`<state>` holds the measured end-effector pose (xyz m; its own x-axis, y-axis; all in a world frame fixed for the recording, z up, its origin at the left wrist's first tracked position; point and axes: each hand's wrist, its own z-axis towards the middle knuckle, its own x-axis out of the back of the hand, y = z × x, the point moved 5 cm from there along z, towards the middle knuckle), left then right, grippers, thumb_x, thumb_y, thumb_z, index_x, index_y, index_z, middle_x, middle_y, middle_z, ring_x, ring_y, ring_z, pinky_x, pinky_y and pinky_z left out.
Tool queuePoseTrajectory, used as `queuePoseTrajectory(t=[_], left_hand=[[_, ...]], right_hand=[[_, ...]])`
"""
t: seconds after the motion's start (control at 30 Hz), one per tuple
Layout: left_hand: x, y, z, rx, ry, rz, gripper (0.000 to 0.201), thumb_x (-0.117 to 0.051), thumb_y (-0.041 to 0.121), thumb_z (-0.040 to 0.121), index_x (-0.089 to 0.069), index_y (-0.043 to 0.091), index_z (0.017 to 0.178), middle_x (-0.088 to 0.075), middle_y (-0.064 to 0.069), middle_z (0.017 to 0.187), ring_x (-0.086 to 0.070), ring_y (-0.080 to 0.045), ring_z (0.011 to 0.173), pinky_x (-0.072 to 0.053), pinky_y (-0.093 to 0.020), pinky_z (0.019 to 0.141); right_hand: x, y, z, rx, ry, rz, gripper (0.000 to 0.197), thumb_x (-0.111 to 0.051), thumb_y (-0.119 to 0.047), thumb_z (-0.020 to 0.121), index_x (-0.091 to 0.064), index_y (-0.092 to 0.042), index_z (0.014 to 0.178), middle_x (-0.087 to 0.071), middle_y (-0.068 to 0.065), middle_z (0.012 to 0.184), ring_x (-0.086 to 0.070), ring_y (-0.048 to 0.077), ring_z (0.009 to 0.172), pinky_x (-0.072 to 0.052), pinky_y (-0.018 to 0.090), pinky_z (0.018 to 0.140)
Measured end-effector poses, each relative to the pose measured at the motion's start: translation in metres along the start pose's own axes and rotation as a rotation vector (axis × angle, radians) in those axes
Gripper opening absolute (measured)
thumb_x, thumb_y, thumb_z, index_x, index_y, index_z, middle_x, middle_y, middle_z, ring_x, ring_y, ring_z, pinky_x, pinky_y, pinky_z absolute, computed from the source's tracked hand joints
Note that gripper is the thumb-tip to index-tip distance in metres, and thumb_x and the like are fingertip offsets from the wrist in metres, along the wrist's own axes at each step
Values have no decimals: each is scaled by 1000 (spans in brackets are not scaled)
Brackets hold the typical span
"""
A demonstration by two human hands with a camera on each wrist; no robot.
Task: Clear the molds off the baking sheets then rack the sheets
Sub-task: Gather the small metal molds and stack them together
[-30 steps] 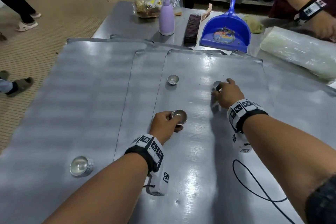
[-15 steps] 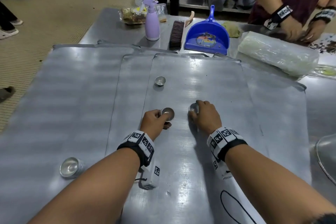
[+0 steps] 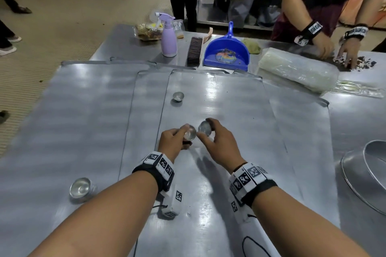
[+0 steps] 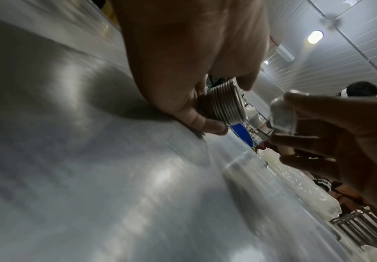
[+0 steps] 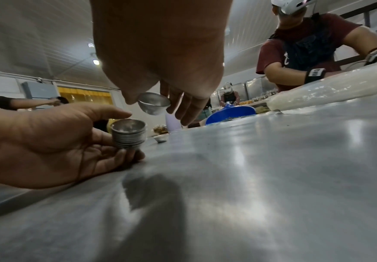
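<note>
My left hand grips a nested stack of small metal molds, its fingers resting on the top baking sheet. My right hand pinches a single mold, tilted, just right of and slightly above the stack. One loose mold sits farther back on the same sheet. Another short stack of molds stands on the left baking sheet. Several sheets lie overlapped on the steel table.
At the back stand a purple spray bottle, a brush, a blue dustpan and a plastic-wrapped roll. A round metal pan lies at the right edge. Another person's hands work at the far right.
My right hand has lifted its mold off the sheet and brought it left to the stack in my left hand. The head view has tilted up and back.
</note>
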<state>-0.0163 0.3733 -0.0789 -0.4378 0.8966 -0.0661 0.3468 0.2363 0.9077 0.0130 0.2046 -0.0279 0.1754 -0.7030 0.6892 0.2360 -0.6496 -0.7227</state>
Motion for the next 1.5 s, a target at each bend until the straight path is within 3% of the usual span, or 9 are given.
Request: queuePoseTrajectory(t=[0.17,0.27,0.43,0.57,0.8,1.17,1.27,1.43,1.5], left_hand=[[1,-1,-6,110,24,-65,58,-54,63,89,-75,13,70,-73,-13,72,-71,-24,65,-57,-36,68],[6,3,-3,112,17,-124,64,-46,63,95,-75,13,66,-73,-11,70,-71,-22,67,-57,-37,72],[33,8,8,110,58,-151,73,-60,74,76,-74,3,82,-72,-15,75,-67,-27,67,-54,-37,69],[55,18,14,56,83,-162,44,-79,44,78,-73,1,85,-69,-14,70,-64,-25,63,-50,-33,64],[102,12,36,31,180,95,12,-67,10,88,-70,1,80,-68,-9,62,-62,-20,55,-50,-30,60],[116,-2,40,66,117,20,11,-65,8,92,-70,2,84,-68,-11,65,-67,-22,60,-53,-27,58],[118,-4,41,75,107,10,10,-65,9,90,-71,3,83,-69,-9,65,-68,-25,64,-54,-29,60],[117,-4,41,75,101,9,10,-67,10,89,-72,4,84,-69,-9,65,-68,-25,63,-54,-29,59],[117,-3,40,73,100,17,9,-66,9,89,-72,4,84,-70,-8,64,-69,-25,63,-55,-30,61]], right_hand=[[-22,-22,5,80,-130,-89,54,-60,-52,92,-45,-28,138,-69,-2,115,-63,17,93,-45,28,73],[-29,-32,7,91,-138,-74,51,-63,-50,91,-46,-30,135,-70,-3,109,-62,16,84,-43,27,68],[-44,-41,16,114,-177,-20,67,-61,-61,88,-40,-33,146,-66,-5,129,-62,15,112,-51,31,88],[-50,-39,36,102,-162,-41,54,-47,-56,98,-43,-29,144,-60,-4,137,-58,16,122,-49,36,93],[-55,-31,113,35,-185,-266,46,-52,-44,99,-54,-17,136,-52,4,144,-54,24,125,-43,36,98],[-95,-25,187,-21,-302,-440,44,-52,-40,95,-53,-25,137,-50,5,137,-54,31,122,-46,41,97],[-100,-25,188,-24,-323,-500,31,-52,-33,93,-59,-35,123,-52,2,124,-52,31,117,-49,43,93],[-102,-32,183,52,-276,-486,17,-54,-31,95,-68,-27,86,-60,2,100,-60,30,99,-47,34,75],[-101,-33,178,27,-267,-461,11,-57,-31,93,-63,-24,87,-65,6,102,-62,32,99,-44,33,74]])
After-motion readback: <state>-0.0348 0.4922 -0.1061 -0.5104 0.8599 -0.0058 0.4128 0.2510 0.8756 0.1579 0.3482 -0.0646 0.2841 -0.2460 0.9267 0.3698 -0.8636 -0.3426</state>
